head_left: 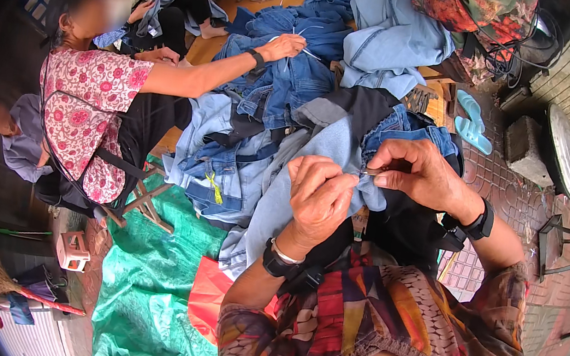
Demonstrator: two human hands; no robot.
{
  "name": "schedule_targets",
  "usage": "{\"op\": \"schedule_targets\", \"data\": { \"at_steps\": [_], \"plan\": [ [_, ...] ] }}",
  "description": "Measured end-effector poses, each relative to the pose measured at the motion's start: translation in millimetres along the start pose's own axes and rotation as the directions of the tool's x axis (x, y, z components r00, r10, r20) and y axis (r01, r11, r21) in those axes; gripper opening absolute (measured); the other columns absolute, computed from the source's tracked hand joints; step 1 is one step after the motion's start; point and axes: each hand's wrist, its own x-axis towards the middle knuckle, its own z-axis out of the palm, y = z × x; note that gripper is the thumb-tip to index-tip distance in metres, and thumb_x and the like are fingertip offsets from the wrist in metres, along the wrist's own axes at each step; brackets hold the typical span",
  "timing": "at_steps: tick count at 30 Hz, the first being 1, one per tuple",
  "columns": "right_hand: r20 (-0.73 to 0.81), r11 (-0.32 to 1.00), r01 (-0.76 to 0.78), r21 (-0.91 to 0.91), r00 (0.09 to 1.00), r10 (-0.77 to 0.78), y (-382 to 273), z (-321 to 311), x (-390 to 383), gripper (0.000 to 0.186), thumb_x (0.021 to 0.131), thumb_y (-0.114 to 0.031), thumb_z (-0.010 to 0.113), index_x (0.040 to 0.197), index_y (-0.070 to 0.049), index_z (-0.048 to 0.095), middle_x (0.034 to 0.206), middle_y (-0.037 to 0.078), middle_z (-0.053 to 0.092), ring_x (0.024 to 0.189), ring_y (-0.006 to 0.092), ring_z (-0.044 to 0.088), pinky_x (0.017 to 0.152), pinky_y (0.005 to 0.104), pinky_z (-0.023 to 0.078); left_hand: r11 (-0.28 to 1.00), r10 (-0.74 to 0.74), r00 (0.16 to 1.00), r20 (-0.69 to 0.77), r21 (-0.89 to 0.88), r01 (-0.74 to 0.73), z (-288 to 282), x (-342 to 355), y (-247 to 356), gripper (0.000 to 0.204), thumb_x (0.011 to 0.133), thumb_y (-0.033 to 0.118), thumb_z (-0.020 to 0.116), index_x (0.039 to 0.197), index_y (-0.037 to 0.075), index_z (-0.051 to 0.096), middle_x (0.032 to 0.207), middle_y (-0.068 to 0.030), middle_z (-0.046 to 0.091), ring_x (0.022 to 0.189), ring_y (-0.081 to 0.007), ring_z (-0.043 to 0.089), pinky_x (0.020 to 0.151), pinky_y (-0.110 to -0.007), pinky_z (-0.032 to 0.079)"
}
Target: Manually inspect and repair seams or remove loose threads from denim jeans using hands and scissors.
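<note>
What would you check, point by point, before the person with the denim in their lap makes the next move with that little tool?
1. Left hand pinching the pale denim garment: ok, its fingers are closed on a fold of the cloth.
2. Right hand holding the small metal tool: ok, gripped between thumb and fingers.
3. Tool tip meets the cloth at the left fingertips: cannot tell, too small to see.
4. Left fingertips out of the tool's way: not ok, they sit right beside its tip.
5. Co-worker's hand apart from this spot: ok, it is on the far denim pile.
</note>
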Motion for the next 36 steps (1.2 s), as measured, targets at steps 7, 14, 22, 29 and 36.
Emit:
{"op": "schedule_targets", "data": {
  "at_steps": [7, 14, 22, 29, 36],
  "plan": [
    [0.005, 0.998, 0.006, 0.069, 1.000, -0.007, 11, 2, -2, 0.008, 0.079, -0.002, 0.065, 0.085, -0.001, 0.059, 0.074, 0.000, 0.059, 0.071, 0.0072, 0.053, 0.065, 0.0241, 0.043, 0.999, -0.038, 0.999, -0.013, -0.007, 0.038, 0, -1, 2, 0.026, 0.054, -0.008, 0.065, 0.074, 0.008, 0.060, 0.071, -0.0023, 0.051, 0.069, -0.0204, 0.053, 0.068, -0.032, 0.034],
    [-0.095, 0.814, -0.067, 0.578, 0.984, 0.149, 8, -9, -14, 0.017, 0.086, -0.017, 0.061, 0.098, -0.007, 0.057, 0.080, -0.004, 0.056, 0.068, 0.0017, 0.047, 0.057, 0.0174, 0.035, 0.995, -0.099, 0.995, -0.029, -0.028, 0.098, -2, -3, 5, 0.024, 0.057, -0.009, 0.065, 0.074, 0.007, 0.060, 0.076, -0.0036, 0.056, 0.073, -0.0213, 0.056, 0.071, -0.033, 0.037],
    [-0.502, 0.914, -0.139, -0.381, 0.862, -0.078, 11, -25, -41, 0.029, 0.075, -0.017, 0.070, 0.097, -0.003, 0.055, 0.080, 0.008, 0.054, 0.069, 0.0175, 0.054, 0.062, 0.0277, 0.042, 0.988, -0.135, 0.989, 0.061, -0.069, 0.139, -14, -10, -2, 0.016, 0.072, -0.007, 0.063, 0.081, 0.004, 0.056, 0.088, -0.0105, 0.064, 0.083, -0.0246, 0.060, 0.078, -0.035, 0.044],
    [-0.610, 0.892, -0.297, -0.341, 0.792, 0.031, 61, -37, -76, 0.039, 0.078, -0.027, 0.068, 0.103, 0.000, 0.056, 0.088, 0.011, 0.056, 0.075, 0.0216, 0.056, 0.065, 0.0316, 0.044, 0.836, -0.447, 0.890, 0.089, -0.313, 0.451, -28, -22, -11, 0.014, 0.078, -0.009, 0.059, 0.089, -0.001, 0.055, 0.093, -0.0130, 0.061, 0.087, -0.0175, 0.057, 0.077, -0.027, 0.045],
    [-0.653, 0.933, -0.360, -0.028, 0.713, 0.255, 73, -38, -89, 0.038, 0.078, -0.025, 0.070, 0.102, 0.001, 0.057, 0.081, 0.007, 0.057, 0.070, 0.0127, 0.051, 0.064, 0.0265, 0.043, 0.701, -0.588, 0.797, 0.141, -0.404, 0.588, -31, -24, -9, 0.016, 0.078, -0.010, 0.060, 0.089, 0.000, 0.055, 0.095, -0.0125, 0.060, 0.084, -0.0129, 0.055, 0.074, -0.023, 0.044]
  ]
}}
